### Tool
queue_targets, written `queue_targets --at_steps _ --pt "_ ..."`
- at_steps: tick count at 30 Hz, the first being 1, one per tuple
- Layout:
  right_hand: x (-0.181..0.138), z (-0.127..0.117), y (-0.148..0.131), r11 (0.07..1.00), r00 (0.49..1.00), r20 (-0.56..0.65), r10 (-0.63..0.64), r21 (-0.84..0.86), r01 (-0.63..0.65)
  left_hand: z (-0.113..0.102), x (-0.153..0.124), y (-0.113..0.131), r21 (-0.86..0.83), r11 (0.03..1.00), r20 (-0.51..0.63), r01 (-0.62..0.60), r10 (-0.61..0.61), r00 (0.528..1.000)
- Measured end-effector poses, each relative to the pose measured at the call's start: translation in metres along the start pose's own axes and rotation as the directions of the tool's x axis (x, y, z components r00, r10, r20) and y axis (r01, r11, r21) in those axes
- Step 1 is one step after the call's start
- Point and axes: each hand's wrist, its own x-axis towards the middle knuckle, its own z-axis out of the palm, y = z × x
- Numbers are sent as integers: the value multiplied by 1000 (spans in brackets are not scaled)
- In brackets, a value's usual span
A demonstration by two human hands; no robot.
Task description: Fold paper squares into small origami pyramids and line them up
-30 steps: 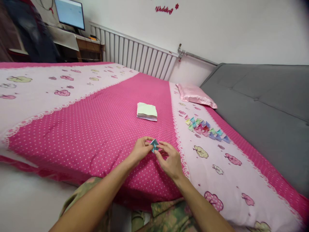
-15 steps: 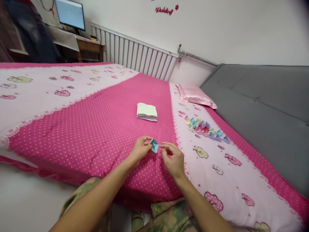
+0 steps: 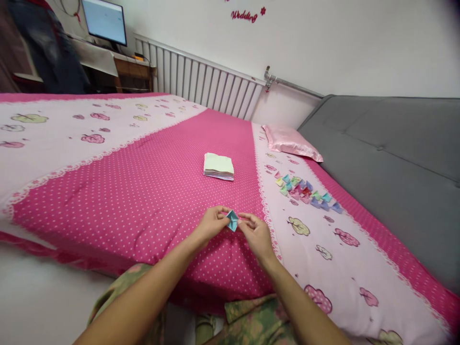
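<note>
A small folded light-blue paper [image 3: 233, 221], diamond-shaped with creases and raised flaps, is held up above the pink bedspread between both hands. My left hand [image 3: 214, 222] pinches its left corner between thumb and fingers. At its right corner, the thumb and fingertips of my right hand [image 3: 256, 233] close on the paper. Beyond the hands lies a square stack of coloured paper sheets [image 3: 219, 165], pale green on top. To the right, several small folded paper boats [image 3: 305, 191] in many colours sit in rows on the bed.
The bed's pink dotted cover [image 3: 143, 191] spreads under the hands. A pink pillow [image 3: 292, 143] rests near the grey headboard [image 3: 381, 158]. Behind the bed are a white radiator [image 3: 201, 79] and a desk with a monitor [image 3: 105, 21].
My right hand has moved left and taken hold of the blue paper's right corner. The paper and my left hand have shifted slightly right and down.
</note>
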Motion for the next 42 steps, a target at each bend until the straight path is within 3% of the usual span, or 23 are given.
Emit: queue_targets --at_steps 12,24,30,34,37,42 --pt "2 -1 7 989 992 11 122 89 -122 -1 -3 2 17 998 102 61 -63 993" --pt "2 0 10 995 995 16 95 28 -95 -1 -4 0 68 996 147 66 -75 986" --pt "1 1 8 994 995 12 96 42 -97 2 -6 2 50 995 84 85 -89 992" --pt "1 0 6 992 993 -74 92 89 -85 1 -1 -2 5 994 -34 111 -111 993" --pt "0 -2 0 999 994 -113 15 53 -9 -1 2 -3 -41 991 -104 124 -128 986" --pt "-6 -2 -13 992 994 19 -108 -68 109 -1 1 -1 -89 989 -106 117 -126 986"
